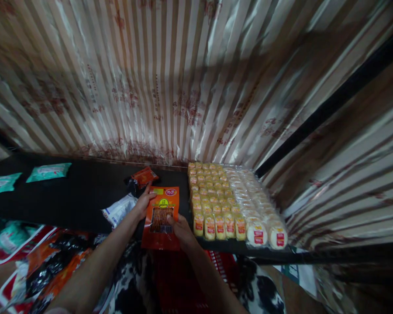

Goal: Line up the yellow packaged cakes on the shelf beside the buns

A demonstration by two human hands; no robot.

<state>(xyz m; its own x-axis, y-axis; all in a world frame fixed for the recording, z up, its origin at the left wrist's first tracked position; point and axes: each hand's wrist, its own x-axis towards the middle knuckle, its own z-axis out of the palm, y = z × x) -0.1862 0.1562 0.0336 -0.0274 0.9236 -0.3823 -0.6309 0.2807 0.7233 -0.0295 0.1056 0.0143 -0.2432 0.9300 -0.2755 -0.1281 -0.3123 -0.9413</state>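
Note:
An orange snack packet (pixel 161 216) with a clear window showing brown strips stands up between my hands at the shelf's front edge. My left hand (pixel 145 203) grips its left edge. On its right side, my right hand (pixel 182 233) is closed, thumb across the window and fingers behind. Just past my left hand lie another orange packet (pixel 144 176) and a white-and-blue packet (pixel 120 210); a dark packet (pixel 132 185) is partly hidden beside them. To the right of my right hand, rows of yellow-wrapped cakes (pixel 212 196) stand close together.
Rows of white round wrapped pastries (pixel 257 231) fill the black shelf's right end. Teal packets (pixel 49 172) lie at the left. Below, a red basket (pixel 36 248) holds orange and black packets. A dark post (pixel 327 104) slants at right before the striped curtain (pixel 170 87).

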